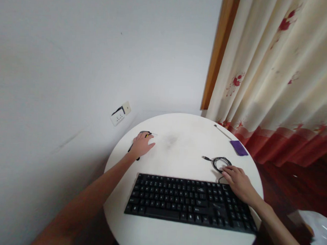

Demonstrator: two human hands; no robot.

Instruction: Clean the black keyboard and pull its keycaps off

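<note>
My left hand (142,144) lies at the far left of the round white table (184,145), palm down, thumb stretched out to the side. Beneath its fingers is a small tool with a thin metal shaft (154,134) and black and yellow parts; its kind is partly hidden. Dark handle ends poke out beside the wrist. My right hand (239,181) reaches over the top right corner of a black keyboard (182,199). Its outstretched fingertips touch the coiled black USB cable (217,159), whose plug points left. The thumb is hidden.
A purple cloth (238,148) and a thin brush (222,132) lie near the table's right edge. A wall socket (117,117) is beyond the left edge. Patterned curtains (276,87) hang behind the right side. A white plastic bag (317,228) sits at the lower right.
</note>
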